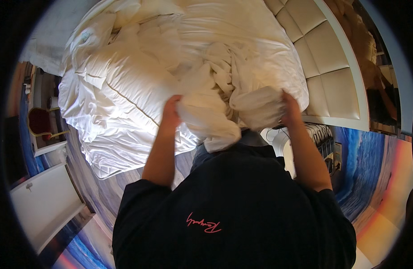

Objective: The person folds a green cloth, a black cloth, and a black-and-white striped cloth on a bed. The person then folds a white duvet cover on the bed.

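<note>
Bunched white bed linen hangs between my two hands over the near edge of a bed. My left hand grips its left side, and my right hand grips its right side; both look slightly blurred. The gathered cloth droops against the front of my dark shirt, and part of it rests in crumpled folds on the bed. A thick white duvet lies rumpled to the left on the mattress. Beneath it, a wrinkled white sheet falls over the bed's lower left corner. My fingertips are partly hidden by the cloth.
A padded cream headboard with a white frame stands at the right. Below it is a bedside unit beside black looped metalwork. Wood-patterned floor shows at lower left, with a red chair and a white panel farther left.
</note>
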`<action>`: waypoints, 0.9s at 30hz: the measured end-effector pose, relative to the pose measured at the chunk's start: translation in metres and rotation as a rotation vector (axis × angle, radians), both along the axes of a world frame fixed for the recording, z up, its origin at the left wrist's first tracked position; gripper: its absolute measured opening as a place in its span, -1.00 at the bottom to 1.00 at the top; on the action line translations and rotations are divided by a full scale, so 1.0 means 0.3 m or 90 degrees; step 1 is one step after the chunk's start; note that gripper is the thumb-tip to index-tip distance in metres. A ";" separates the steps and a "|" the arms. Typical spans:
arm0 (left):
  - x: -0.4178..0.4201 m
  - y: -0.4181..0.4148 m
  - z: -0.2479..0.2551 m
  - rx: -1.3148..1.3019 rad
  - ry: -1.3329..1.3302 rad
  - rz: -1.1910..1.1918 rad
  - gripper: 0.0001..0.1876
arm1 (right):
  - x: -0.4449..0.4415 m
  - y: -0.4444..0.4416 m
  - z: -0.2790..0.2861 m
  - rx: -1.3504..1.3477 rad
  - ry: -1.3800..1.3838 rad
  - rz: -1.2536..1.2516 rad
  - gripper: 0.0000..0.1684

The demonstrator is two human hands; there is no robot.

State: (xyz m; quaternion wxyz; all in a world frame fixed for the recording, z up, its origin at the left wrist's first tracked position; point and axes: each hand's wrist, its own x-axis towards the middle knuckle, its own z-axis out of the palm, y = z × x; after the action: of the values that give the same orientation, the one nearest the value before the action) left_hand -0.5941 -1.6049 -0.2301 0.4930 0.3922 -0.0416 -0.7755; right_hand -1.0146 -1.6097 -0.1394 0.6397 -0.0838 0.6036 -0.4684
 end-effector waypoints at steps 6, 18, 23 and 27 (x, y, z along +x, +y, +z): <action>0.562 -0.272 0.400 -0.186 -0.189 0.207 -0.64 | -0.965 -0.109 -0.163 -0.222 0.002 -0.226 -0.70; 0.368 -0.185 -0.063 0.084 -0.701 0.008 -0.66 | -1.172 -0.176 -0.473 -0.139 0.209 -0.102 -0.42; -0.065 0.240 -0.524 0.043 -0.929 -0.326 0.11 | -0.996 -0.181 -0.632 -0.094 0.367 0.051 -0.20; -0.371 0.333 -0.484 0.566 -0.970 -0.094 0.41 | -0.874 -0.106 -0.655 0.059 0.552 0.338 -0.21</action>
State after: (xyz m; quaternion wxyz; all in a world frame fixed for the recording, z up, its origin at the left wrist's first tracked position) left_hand -0.7052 -1.5051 -0.3754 0.0821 0.9540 -0.0786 -0.2776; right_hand -1.2769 -1.6416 -0.3357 0.4306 -0.3925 0.7915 -0.1847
